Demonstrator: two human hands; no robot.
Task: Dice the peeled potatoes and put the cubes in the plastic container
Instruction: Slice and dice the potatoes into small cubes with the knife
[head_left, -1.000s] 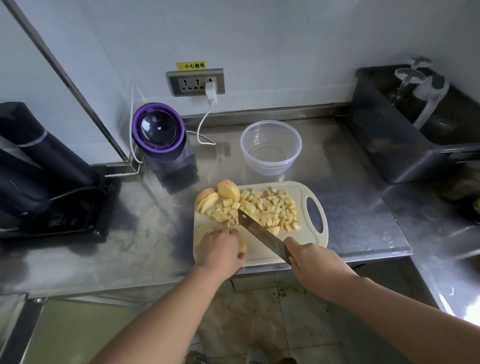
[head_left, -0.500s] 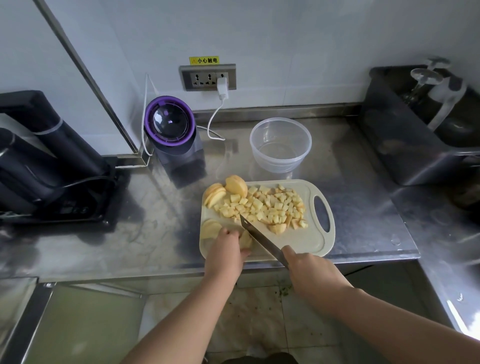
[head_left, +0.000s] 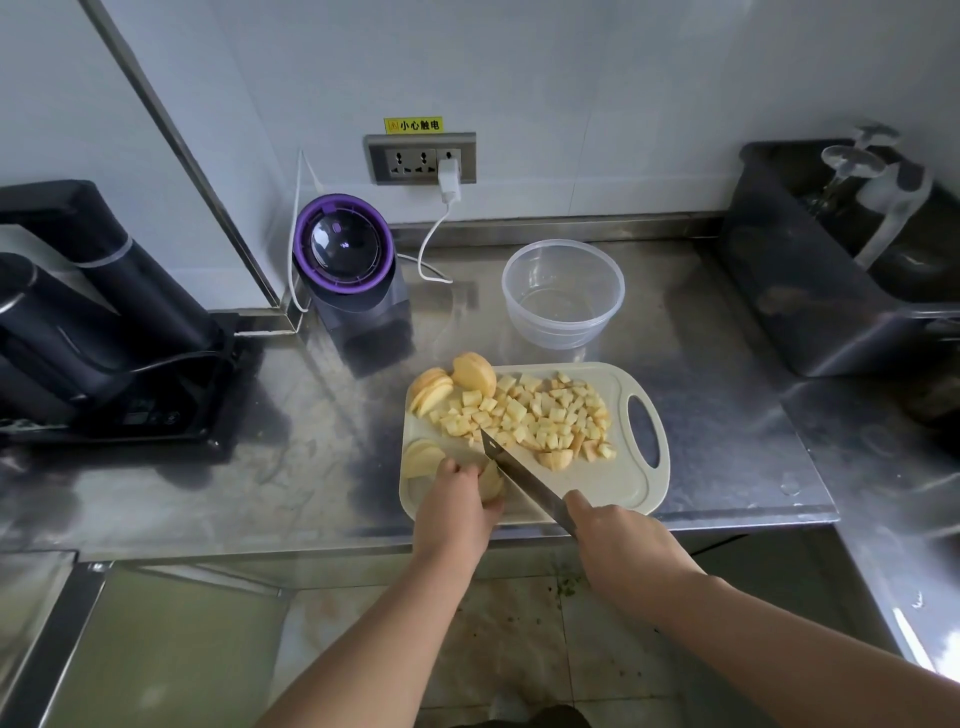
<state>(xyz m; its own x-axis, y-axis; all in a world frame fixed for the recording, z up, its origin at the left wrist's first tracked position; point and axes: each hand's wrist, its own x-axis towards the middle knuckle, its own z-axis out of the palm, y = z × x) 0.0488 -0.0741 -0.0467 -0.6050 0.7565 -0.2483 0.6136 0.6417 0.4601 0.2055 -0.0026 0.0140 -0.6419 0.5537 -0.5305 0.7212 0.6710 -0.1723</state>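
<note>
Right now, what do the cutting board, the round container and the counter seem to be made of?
Cutting board: looks like plastic, matte pale beige, with a moulded handle hole and a rounded edge.
Round container: clear, thin plastic; the counter shows through its wall.
Counter: probably stainless steel, brushed grey, giving blurred reflections of the things on it.

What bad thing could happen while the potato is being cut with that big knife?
The knife blade sits right beside the left hand, which holds the potato piece, so a slip might cut that hand. The cutting board lies close to the front edge of the steel counter and could perhaps slide off if pushed.
</note>
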